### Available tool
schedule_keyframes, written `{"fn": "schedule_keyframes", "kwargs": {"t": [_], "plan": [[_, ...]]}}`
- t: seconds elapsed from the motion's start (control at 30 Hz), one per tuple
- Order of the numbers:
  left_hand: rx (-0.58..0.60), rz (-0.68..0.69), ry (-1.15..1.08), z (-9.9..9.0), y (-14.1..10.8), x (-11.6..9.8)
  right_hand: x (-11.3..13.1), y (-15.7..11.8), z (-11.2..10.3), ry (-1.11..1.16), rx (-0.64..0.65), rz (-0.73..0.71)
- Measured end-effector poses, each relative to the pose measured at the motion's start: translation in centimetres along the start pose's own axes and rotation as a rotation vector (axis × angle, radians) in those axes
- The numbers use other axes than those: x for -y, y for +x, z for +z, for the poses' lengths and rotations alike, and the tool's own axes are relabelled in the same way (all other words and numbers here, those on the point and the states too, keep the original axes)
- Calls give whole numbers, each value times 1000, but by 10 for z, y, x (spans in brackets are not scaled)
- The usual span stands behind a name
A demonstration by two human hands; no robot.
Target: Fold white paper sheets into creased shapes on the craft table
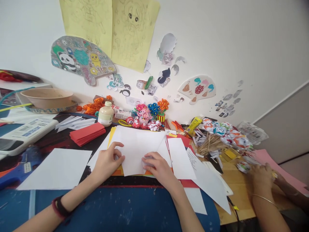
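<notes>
A sheet of white paper point(134, 158) lies in front of me on a stack of white and coloured sheets point(138, 135). My left hand point(109, 161) has its fingers bent and closed at the sheet's left edge. On the opposite edge, my right hand point(157, 166) holds the paper with curled fingers. The near edge of the sheet hangs slightly over the stack between both hands. To the left lies another white sheet point(58, 169), and a white paper strip point(181, 159) rests right of my right hand.
Behind the stack stand a glue bottle point(106, 114) and small craft flowers point(153, 111). Red paper strips point(87, 133) and a blue glue gun point(23, 167) are at left. At right, another person's hand point(262, 177) is over the wooden table point(233, 206), near wooden sticks point(210, 144).
</notes>
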State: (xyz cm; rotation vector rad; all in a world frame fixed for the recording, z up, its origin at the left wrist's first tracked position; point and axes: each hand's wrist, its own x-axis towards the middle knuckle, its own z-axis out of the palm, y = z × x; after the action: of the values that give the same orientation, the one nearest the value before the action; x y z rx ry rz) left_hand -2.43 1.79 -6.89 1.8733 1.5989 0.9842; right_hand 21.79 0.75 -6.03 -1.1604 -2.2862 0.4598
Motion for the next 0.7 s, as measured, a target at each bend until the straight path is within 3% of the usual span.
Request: {"fn": "schedule_keyframes", "kwargs": {"t": [0.7], "plan": [[13, 5, -116, -4, -3, -3, 4, -4, 0, -18, 6, 5]]}}
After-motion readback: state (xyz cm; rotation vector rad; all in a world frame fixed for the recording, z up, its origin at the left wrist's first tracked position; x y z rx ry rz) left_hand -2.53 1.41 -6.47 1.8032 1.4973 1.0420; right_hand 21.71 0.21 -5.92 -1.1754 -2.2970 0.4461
